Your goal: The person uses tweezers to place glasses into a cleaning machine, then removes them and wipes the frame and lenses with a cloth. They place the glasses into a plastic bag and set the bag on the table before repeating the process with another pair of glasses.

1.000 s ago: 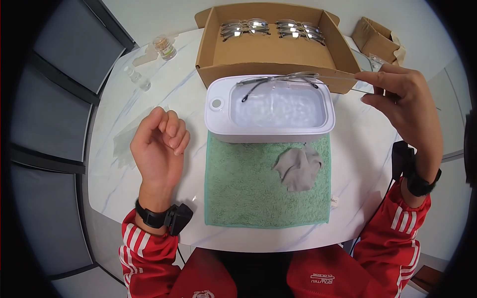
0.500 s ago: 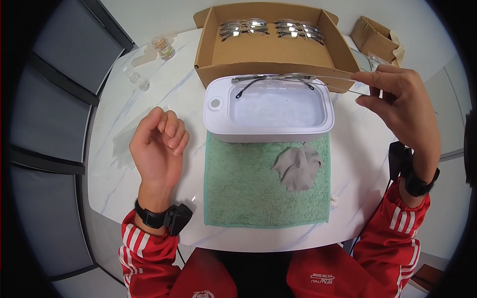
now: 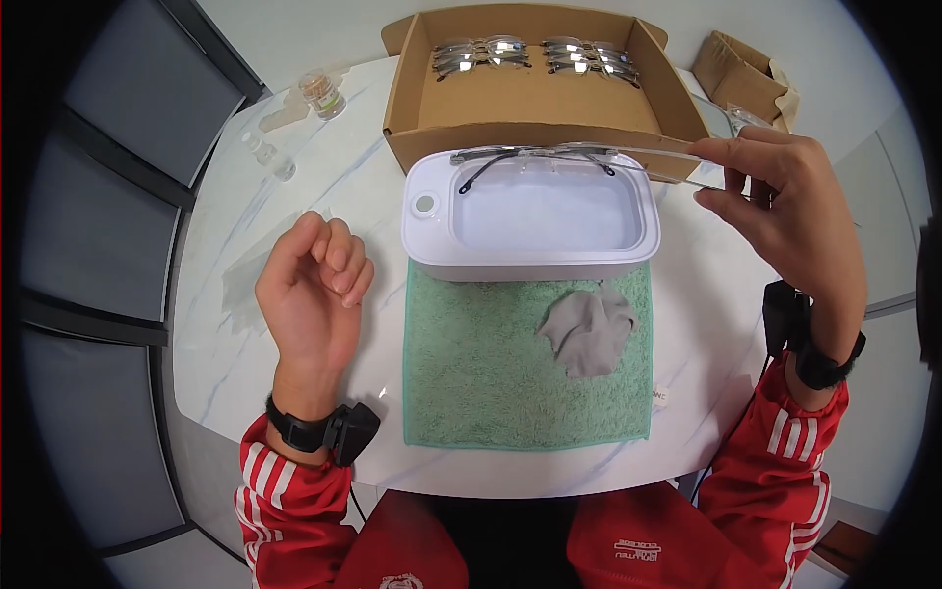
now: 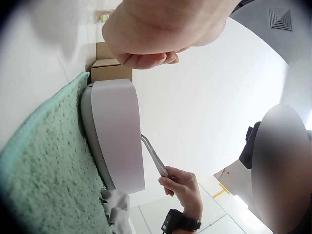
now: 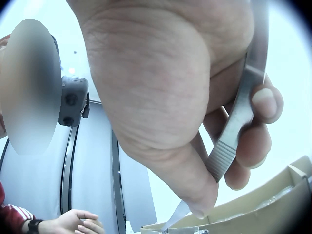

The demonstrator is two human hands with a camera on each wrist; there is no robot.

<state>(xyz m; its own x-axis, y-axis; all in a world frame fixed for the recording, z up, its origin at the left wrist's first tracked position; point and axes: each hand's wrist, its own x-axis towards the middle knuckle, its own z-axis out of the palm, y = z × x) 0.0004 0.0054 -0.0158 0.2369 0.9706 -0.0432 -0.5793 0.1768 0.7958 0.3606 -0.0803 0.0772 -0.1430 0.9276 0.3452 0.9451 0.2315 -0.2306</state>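
Slightly leftward since the earlier head frames: eyeglasses [image 3: 535, 152] and the right hand [image 3: 790, 191], whose fingers pinch metal tweezers [image 5: 225, 153] reaching the frame. I note the eyeglasses lie left of those fingers — long axis running left to right, over the far rim of the white ultrasonic cleaner [image 3: 535, 259]; contact I cannot tell. Right hand is nearer — the left hand [image 3: 319, 280], empty and loosely curled, stands well apart above the tabletop [image 3: 706, 294].

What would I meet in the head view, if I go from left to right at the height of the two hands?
Grey panels → left hand → white tub → right hand.
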